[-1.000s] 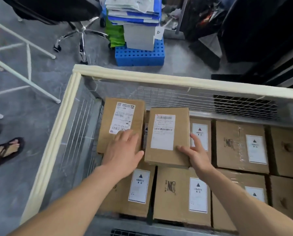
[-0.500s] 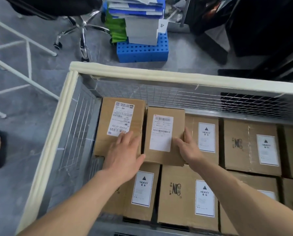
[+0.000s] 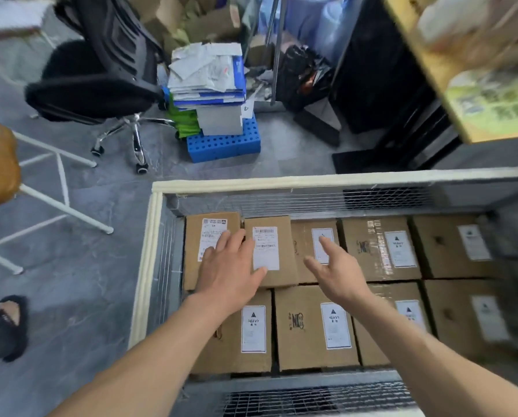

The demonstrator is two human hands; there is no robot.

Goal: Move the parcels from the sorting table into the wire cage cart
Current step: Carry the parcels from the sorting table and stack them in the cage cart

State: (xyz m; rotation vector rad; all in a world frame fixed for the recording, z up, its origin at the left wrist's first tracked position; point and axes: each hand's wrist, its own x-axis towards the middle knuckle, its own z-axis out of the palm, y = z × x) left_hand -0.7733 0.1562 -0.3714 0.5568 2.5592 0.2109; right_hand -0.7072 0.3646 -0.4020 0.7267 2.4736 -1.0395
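The wire cage cart [image 3: 149,260] with a cream padded rim holds several brown cardboard parcels. Two smaller parcels lie on top at its far left: one with a white shipping label [image 3: 197,248] and one with a barcode label [image 3: 277,251] beside it. My left hand [image 3: 227,266] is spread flat over the seam between these two, fingers straight. My right hand [image 3: 336,266] hovers open just right of the barcode parcel, above a parcel with a HEAVY label [image 3: 303,245], holding nothing.
Behind the cart stand a blue perforated crate [image 3: 224,145] stacked with papers, a black office chair [image 3: 101,85] and a black cabinet [image 3: 372,70]. White table legs [image 3: 59,182] are at left. A sandalled foot [image 3: 8,320] is on the grey floor beside the cart.
My right hand has let go of the barcode parcel and drawn back to the right, open. The parcel now lies flat beside the other. The view has tilted up and back.
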